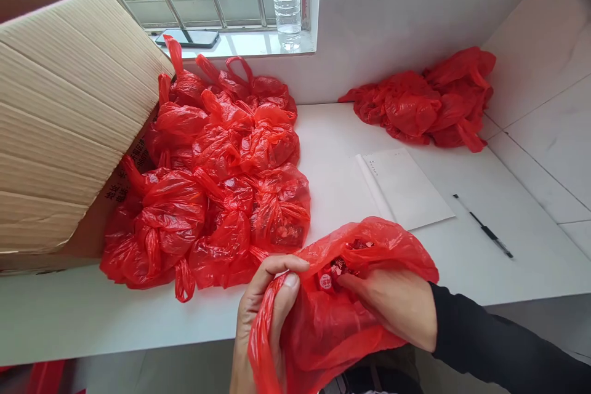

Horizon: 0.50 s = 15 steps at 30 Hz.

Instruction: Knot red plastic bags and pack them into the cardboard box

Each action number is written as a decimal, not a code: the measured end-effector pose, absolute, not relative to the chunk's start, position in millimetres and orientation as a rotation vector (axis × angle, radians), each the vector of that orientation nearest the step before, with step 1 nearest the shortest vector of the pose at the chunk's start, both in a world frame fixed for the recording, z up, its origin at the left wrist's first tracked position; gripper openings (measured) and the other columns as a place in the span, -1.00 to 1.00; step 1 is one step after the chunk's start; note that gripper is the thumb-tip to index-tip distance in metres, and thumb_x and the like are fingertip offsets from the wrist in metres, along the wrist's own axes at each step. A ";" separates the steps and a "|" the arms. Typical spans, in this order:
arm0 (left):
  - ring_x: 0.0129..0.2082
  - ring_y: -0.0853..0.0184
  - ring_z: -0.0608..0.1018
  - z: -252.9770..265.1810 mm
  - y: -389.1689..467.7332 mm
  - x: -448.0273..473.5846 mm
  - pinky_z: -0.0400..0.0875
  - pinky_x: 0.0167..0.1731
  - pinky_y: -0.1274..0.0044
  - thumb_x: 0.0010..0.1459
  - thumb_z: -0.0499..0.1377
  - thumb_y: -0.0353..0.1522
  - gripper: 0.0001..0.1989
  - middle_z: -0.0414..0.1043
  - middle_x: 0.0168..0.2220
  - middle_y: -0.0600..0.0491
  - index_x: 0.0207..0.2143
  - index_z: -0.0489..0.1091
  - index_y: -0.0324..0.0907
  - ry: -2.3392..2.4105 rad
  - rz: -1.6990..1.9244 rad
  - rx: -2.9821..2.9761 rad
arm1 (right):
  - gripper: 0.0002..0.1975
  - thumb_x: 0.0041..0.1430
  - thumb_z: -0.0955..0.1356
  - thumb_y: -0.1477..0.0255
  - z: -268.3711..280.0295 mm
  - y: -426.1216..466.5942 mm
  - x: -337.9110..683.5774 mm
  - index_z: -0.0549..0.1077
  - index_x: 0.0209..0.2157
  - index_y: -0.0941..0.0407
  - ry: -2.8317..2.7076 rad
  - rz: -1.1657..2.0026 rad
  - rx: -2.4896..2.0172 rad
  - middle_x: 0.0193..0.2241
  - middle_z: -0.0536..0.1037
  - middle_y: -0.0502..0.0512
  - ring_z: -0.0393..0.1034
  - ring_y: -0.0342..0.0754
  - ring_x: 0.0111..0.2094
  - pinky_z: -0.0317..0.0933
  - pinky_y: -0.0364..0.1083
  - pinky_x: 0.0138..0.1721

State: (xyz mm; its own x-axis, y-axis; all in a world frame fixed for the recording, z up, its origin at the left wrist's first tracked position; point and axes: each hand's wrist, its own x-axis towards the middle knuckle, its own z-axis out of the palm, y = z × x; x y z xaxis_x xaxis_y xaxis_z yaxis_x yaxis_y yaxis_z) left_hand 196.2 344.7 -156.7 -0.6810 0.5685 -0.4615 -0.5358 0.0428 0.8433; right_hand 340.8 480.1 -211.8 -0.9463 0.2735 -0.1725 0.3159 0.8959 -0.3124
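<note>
An open red plastic bag [332,326] hangs at the white counter's [138,314] near edge — mouth facing far-right, long axis running near-left. The left hand [258,314] pinches its rim; the right hand [392,301] grips inside the mouth.

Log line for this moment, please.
left hand grips open red bag rim | right hand reaches inside | tied red bags beside cardboard box
</note>
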 end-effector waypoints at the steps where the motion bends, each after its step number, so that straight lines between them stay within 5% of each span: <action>1: -0.39 0.35 0.57 -155.4 346.0 198.0 0.47 -0.42 0.66 -0.02 0.40 -0.23 -0.78 0.50 -0.31 0.08 -0.34 0.50 -0.12 1.479 1.753 -0.023 | -0.84 0.22 0.30 0.51 -210.1 479.6 341.9 0.48 -0.20 0.06 2.911 -0.484 0.458 -0.31 0.58 0.12 0.49 0.08 -0.33 0.24 -0.03 -0.34; 5: -0.50 0.44 0.52 -155.7 345.3 198.7 0.43 -0.45 0.67 0.02 0.38 -0.27 -0.76 0.50 -0.32 0.11 -0.27 0.45 -0.09 1.342 1.761 -0.091 | -0.76 0.32 0.22 0.52 -192.6 482.5 348.3 0.47 -0.10 0.05 2.887 -0.548 0.432 -0.34 0.60 0.06 0.51 0.03 -0.42 0.29 -0.02 -0.45; 8: -0.48 0.47 0.53 -161.0 341.1 194.7 0.46 -0.29 0.64 0.10 0.35 -0.30 -0.68 0.52 -0.31 0.13 -0.08 0.42 -0.02 1.306 1.783 -0.012 | -0.65 0.40 0.16 0.49 -181.7 487.8 355.3 0.38 0.11 0.03 3.068 -0.655 0.408 -0.22 0.60 0.09 0.55 0.03 -0.30 0.42 -0.01 -0.35; 11: -0.25 0.29 0.61 -165.5 339.5 197.0 0.47 -0.12 0.50 0.07 0.37 -0.23 -0.46 0.54 -0.15 0.03 0.10 0.33 0.03 1.255 1.828 0.134 | -0.56 0.40 0.15 0.48 -188.4 494.4 361.1 0.27 0.25 -0.01 3.233 -0.638 0.559 -0.05 0.55 0.19 0.52 0.10 -0.11 0.49 0.06 -0.19; 15: -0.07 0.08 0.58 -171.4 344.4 213.8 0.47 -0.07 0.37 0.02 0.38 -0.14 -0.44 0.49 -0.01 -0.11 0.06 0.39 -0.03 1.225 1.879 0.356 | -0.51 0.39 0.17 0.41 -209.8 500.2 358.5 0.19 0.32 -0.04 3.230 -0.676 0.669 0.05 0.51 0.22 0.47 0.22 0.02 0.49 0.18 -0.08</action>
